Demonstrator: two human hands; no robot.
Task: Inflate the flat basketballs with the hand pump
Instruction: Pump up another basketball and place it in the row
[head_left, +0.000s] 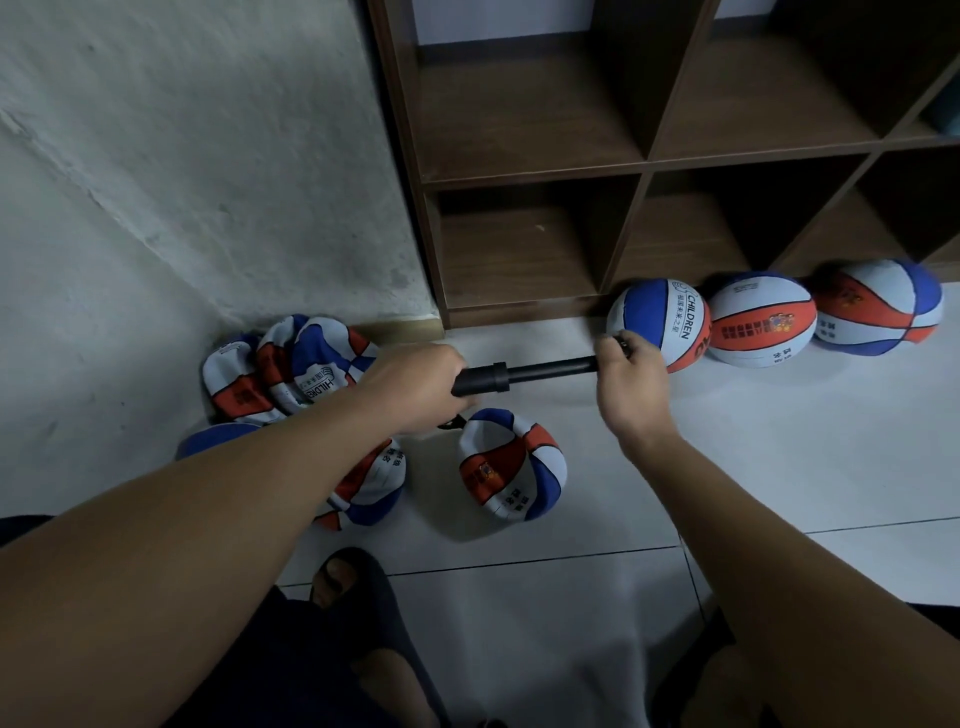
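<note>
A black hand pump (524, 375) lies level above the floor between my hands. My left hand (415, 387) is closed around its thick barrel end. My right hand (631, 376) pinches the thin far end, close to a round red, white and blue basketball (665, 317). Two more round basketballs (761, 322) (878, 314) sit to its right against the shelf base. Flat, crumpled basketballs lie on the floor: a pile (280, 371) by the wall, one (511, 465) below the pump, another (363, 486) partly under my left forearm.
A dark wooden cubby shelf (644, 166) stands behind the round balls. A rough white wall (208, 182) fills the left. The floor is pale tile (779, 467). My foot in a dark sandal (348, 582) shows at the bottom.
</note>
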